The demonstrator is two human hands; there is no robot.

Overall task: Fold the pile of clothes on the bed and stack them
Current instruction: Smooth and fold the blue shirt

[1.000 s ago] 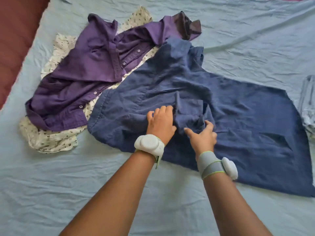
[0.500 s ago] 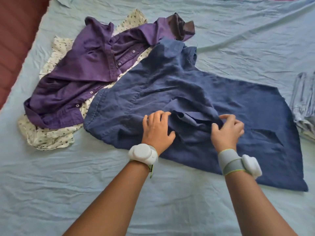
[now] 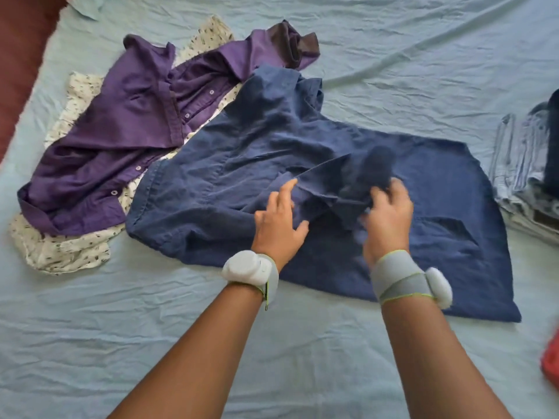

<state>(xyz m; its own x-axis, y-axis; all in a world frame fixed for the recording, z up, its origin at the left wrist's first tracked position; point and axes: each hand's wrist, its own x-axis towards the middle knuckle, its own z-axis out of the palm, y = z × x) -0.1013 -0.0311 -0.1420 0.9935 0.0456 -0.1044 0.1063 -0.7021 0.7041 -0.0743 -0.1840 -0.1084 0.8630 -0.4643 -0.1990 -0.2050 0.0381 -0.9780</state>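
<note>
Two hands work on the navy shirt [image 3: 302, 164] spread over the bed [image 3: 151, 343]: the right hand [image 3: 388, 220] is closed on a bunched fold lifted from its middle, while the left hand [image 3: 279, 222] rests open and flat on the cloth just beside it. Beyond the left hand a purple shirt [image 3: 127, 131] overlaps a printed cream garment [image 3: 60, 252], and folded clothes [image 3: 526, 170] lie well past the right hand

At three o'clock the folded stack [image 3: 526, 176] runs off frame; I can't identify the red thing [image 3: 551, 362] at four; my right hand [image 3: 388, 219] blurs.
</note>
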